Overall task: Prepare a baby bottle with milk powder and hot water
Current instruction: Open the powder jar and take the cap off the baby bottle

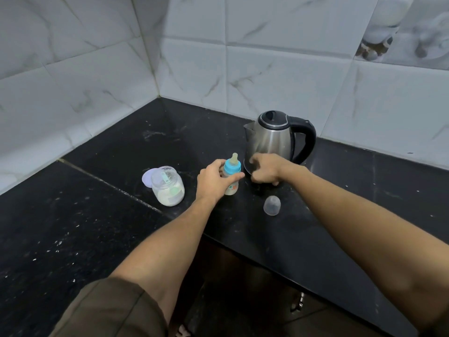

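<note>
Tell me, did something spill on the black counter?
Yes. White specks dot the counter on the near left, and a whitish smear sits toward the back corner. Possibly spilled powder; I cannot be sure.

Single head cam, wide-angle, worn on person. Faces fwd + down onto black countertop, tiled wall corner up top. Close in: left arm and right arm enter from bottom edge.

From here, the left hand covers most of the baby bottle. The right hand is blurred, its grip unclear, and hides the kettle base.
</note>
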A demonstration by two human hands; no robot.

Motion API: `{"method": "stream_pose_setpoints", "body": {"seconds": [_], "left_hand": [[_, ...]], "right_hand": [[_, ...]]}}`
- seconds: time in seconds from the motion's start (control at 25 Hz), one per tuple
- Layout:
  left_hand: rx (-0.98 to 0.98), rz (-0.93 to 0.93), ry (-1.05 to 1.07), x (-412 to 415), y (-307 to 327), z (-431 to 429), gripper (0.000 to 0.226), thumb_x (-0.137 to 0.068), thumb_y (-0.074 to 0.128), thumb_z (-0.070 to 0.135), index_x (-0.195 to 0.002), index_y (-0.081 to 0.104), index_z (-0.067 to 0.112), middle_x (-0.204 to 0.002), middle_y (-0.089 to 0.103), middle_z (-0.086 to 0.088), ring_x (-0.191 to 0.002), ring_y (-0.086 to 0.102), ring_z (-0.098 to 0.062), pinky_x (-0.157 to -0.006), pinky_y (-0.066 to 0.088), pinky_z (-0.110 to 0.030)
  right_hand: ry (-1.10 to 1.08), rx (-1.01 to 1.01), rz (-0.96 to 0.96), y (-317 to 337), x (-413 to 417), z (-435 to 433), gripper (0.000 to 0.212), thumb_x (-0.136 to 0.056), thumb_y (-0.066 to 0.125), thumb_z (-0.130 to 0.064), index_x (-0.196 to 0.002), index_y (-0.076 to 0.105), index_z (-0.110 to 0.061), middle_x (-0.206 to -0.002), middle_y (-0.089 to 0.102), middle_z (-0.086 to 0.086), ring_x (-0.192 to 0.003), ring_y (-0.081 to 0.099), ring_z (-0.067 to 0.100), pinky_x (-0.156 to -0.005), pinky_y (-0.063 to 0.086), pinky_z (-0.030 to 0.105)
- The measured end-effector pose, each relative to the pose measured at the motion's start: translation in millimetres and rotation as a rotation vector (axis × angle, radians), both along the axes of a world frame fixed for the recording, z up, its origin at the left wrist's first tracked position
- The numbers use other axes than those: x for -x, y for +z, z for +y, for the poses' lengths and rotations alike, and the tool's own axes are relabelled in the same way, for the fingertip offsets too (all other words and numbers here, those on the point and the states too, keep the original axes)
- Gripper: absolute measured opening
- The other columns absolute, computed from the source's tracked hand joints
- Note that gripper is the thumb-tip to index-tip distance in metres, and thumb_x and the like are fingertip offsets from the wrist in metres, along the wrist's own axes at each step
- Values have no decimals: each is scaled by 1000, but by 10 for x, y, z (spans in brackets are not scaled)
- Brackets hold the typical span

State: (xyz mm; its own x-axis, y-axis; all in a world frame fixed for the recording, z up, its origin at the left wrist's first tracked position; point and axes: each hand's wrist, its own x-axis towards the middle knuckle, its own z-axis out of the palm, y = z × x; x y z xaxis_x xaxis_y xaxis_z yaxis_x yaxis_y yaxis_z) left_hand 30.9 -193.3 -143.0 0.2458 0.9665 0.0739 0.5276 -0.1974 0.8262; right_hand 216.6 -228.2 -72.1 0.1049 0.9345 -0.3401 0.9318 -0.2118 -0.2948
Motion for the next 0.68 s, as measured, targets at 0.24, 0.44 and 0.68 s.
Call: {"method": "stream_pose_setpoints", "body": {"seconds": [0.24,0.44,0.68], "left_hand": [[-73,50,-56,-4,207,64,61,-66,93,56,-115,74,26,-92,77,10,-89,72,-3,-86,61,-33],[-46,100,-74,111,182,101,65,-64,94,58,-116,74,25,-94,76,11,-91,70,-6,-88,59,-36],[-58,123,-110,115,207,132,28,-71,91,46,-88,77,29,-73,73,8,-76,70,-9,-77,58,-37]], "right_hand": [[-4,-144,67,297,374,247,45,-81,77,-53,-100,69,-13,-79,74,4,-55,71,20,-54,57,26],[74,-231,24,316,400,312,44,-81,81,-51,-92,76,-9,-71,77,8,-68,74,25,-68,59,32],[255,-318,-28,327,305,325,44,-81,84,-48,-110,78,-16,-93,64,-5,-92,62,18,-78,46,29]]}}
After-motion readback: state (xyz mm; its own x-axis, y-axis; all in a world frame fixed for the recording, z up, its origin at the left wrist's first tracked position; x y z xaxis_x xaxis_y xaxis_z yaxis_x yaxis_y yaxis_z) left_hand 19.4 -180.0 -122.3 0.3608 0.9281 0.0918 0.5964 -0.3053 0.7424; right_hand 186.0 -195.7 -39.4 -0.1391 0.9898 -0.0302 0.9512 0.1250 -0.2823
